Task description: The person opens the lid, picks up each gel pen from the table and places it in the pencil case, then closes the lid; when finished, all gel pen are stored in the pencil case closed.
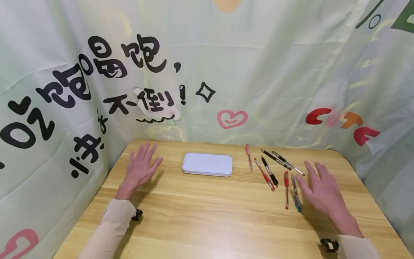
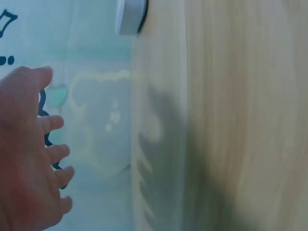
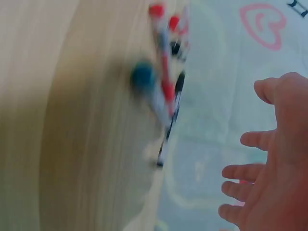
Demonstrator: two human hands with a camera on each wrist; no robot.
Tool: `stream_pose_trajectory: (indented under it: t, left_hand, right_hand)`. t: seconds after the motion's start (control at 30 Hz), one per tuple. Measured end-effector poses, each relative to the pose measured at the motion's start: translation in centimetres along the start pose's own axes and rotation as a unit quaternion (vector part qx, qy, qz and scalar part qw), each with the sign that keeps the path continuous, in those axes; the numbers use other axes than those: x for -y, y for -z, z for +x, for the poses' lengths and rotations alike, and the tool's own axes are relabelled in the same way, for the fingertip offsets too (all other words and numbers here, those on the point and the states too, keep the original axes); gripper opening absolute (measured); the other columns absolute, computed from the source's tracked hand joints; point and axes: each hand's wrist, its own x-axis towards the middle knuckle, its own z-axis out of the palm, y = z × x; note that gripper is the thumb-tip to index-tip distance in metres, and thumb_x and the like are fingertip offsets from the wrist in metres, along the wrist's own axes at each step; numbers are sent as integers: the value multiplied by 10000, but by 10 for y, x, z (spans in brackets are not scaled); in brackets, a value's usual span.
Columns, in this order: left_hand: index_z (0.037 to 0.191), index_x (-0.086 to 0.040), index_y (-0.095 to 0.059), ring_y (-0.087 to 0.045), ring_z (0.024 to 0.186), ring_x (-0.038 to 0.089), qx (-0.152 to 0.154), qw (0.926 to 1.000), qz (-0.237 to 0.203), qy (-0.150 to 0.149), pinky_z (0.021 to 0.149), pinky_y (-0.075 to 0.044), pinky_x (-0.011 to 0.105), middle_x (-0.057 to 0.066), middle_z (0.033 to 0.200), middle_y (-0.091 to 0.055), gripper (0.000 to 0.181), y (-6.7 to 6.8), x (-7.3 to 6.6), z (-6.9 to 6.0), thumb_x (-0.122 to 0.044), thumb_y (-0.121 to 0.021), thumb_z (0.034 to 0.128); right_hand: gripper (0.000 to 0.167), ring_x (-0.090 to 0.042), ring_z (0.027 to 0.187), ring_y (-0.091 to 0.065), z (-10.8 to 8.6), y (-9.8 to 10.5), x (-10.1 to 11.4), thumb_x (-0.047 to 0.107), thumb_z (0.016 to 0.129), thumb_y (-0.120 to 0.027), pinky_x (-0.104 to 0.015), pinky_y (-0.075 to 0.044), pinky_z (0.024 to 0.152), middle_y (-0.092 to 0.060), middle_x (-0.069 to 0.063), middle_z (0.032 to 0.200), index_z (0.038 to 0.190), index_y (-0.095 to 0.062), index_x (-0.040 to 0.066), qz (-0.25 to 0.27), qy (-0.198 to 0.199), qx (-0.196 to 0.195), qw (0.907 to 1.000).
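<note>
My left hand (image 1: 140, 168) is held with fingers spread over the left part of the wooden table, holding nothing. To its right lies a closed, pale lavender flat case (image 1: 207, 164), its edge also showing in the left wrist view. On the right side, my right hand (image 1: 325, 189) has its fingers spread and holds nothing. Nearest to it are a blue-tipped pen (image 1: 295, 194) and a red-capped pen (image 1: 286, 190). Farther left and back lie a pink pen (image 1: 248, 157), another red pen (image 1: 264, 175), a black pen (image 1: 269, 171) and two dark pens near the back.
The wooden table (image 1: 207, 223) reaches a patterned cloth curtain (image 1: 275, 82) that hangs at the back and both sides. A dark wrist camera (image 1: 137, 215) sits on the left cuff, and a similar wrist camera (image 1: 329, 245) on the right.
</note>
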Motion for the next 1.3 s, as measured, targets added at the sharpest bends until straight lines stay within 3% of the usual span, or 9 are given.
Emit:
stream_pose_trajectory:
  t: [0.13, 0.3, 0.47, 0.6, 0.67, 0.77, 1.0, 1.17, 1.3]
  left_hand:
    - [1615, -50, -277, -199, 1512, 474, 10, 9926, -1205, -151, 1188, -129, 696, 250, 1663, -210, 674, -13, -11, 0, -450, -415, 1091]
    - [1622, -52, -245, -277, 1492, 444, 278, 9542, -2979, -15, 1210, -199, 614, 232, 1645, -273, 668, -35, -38, -5, -290, -541, 1073]
    - [1630, -119, -266, -327, 1484, 406, 475, 9343, -3529, 168, 1208, -231, 589, 198, 1624, -346, 745, -49, -67, 0, -313, -647, 1019]
    - [1637, -126, -246, -299, 1501, 392, 627, 9227, -3775, 476, 1214, -237, 564, 202, 1629, -335, 854, -61, -84, 7, -340, -727, 965]
    - [1639, -104, -224, -223, 1520, 426, 674, 9236, -3717, 654, 1219, -195, 587, 210, 1642, -302, 923, -68, -90, 9, -358, -763, 934]
    - [1622, -36, -230, -164, 1518, 485, 536, 9331, -3473, 765, 1228, -106, 621, 238, 1636, -297, 993, -75, -97, 11, -348, -814, 882]
    - [1604, 31, -218, -302, 1485, 439, 70, 9525, -2986, 595, 1228, -14, 602, 278, 1602, -338, 1038, -85, -104, 11, -312, -833, 840]
    - [1597, 40, -234, -326, 1474, 434, 54, 9601, -2747, 527, 1225, -28, 605, 282, 1591, -351, 1011, -87, -106, 10, -309, -807, 841]
    - [1581, 20, -254, -373, 1442, 428, 82, 9609, -2718, 520, 1229, -35, 593, 271, 1551, -401, 1030, -88, -108, 9, -326, -833, 802]
  right_hand:
    - [697, -608, 1393, -263, 8, -9, 31, 384, 1052, -556, -819, -263, 994, -238, -374, 1578, 1601, -301, 38, 598, 271, -68, 9978]
    - [688, -559, 1383, -351, 24, -28, 65, 347, 1015, -650, -819, -344, 943, -293, -299, 1595, 1584, -366, 84, 1001, 622, -187, 9929]
    - [714, -508, 1350, -434, 46, -53, 90, 260, 978, -717, -771, -380, 991, -370, -256, 1563, 1570, -369, 64, 1506, 1003, -225, 9832]
    - [778, -465, 1368, -437, 65, -74, 109, 182, 927, -777, -686, -393, 1066, -401, -241, 1551, 1572, -359, 60, 2036, 1119, 28, 9726]
    - [790, -457, 1372, -439, 73, -86, 118, 163, 911, -793, -666, -400, 1074, -408, -231, 1553, 1569, -369, 63, 2319, 1047, 227, 9668]
    - [790, -450, 1386, -438, 86, -103, 130, 176, 905, -799, -642, -400, 1089, -414, -218, 1563, 1563, -380, 51, 2747, 867, 601, 9557]
    - [930, -418, 1471, -344, 105, -124, 152, 105, 825, -858, -535, -315, 1186, -340, -230, 1615, 1593, -335, 56, 3626, 107, 1592, 9182]
    - [939, -413, 1461, -364, 106, -129, 157, 55, 818, -859, -497, -353, 1172, -340, -268, 1602, 1585, -320, -4, 3710, 10, 1782, 9114]
    - [956, -410, 1467, -355, 101, -128, 155, 49, 798, -874, -489, -352, 1172, -340, -272, 1601, 1580, -327, -9, 3800, -91, 1800, 9073]
